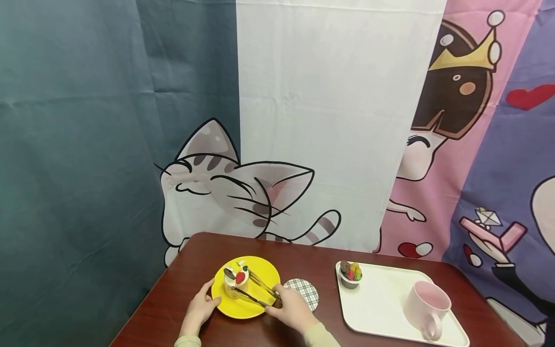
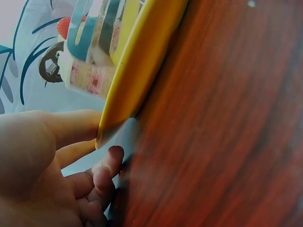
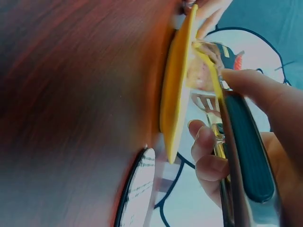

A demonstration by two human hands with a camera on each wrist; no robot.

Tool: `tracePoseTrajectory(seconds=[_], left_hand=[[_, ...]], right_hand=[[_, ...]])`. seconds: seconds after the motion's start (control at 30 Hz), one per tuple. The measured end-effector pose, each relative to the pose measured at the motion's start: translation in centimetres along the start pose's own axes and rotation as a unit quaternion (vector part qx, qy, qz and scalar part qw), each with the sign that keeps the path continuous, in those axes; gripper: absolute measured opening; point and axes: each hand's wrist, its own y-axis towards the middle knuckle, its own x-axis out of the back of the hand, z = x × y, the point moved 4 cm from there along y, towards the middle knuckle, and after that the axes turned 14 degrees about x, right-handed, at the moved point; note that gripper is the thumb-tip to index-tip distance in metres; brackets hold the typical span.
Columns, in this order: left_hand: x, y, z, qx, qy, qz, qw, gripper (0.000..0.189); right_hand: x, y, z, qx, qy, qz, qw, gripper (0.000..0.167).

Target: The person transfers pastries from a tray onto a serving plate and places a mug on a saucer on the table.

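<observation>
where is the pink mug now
In the head view's lower right, the pink mug stands on the white tray, right of the small fruit tart.

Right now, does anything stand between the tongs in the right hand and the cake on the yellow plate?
Nothing visible: the tongs flank the cake, and the left hand holds the yellow plate by its rim.

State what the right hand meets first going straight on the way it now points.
Likely the cake on the yellow plate, ahead between the ends of the tongs the right hand holds; whether they touch it is unclear.
</observation>
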Motion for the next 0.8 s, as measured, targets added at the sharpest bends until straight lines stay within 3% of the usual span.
tracePoseTrajectory(seconds=[0.27,0.57,0.8], left_hand=[[0.0,0.1,0.0,0.004,-0.001,0.006,1.0000,0.065],[0.0,0.1,0.0,0.007,0.002,0.018,0.9998,0.066],[-0.1,0.1,0.0,0.001,0.005,0.015,0.9999,0.066]], right_hand=[[1.5,-2.6,-0.4,-0.003,-0.002,-0.029,0.9996,0.037],[3.7,-5.9,-1.7,-0.043,-0.009,-0.044,0.9981,0.042],[6.5,-8.7,-2.7,-0.062,-0.028,-0.079,0.9946,0.041]])
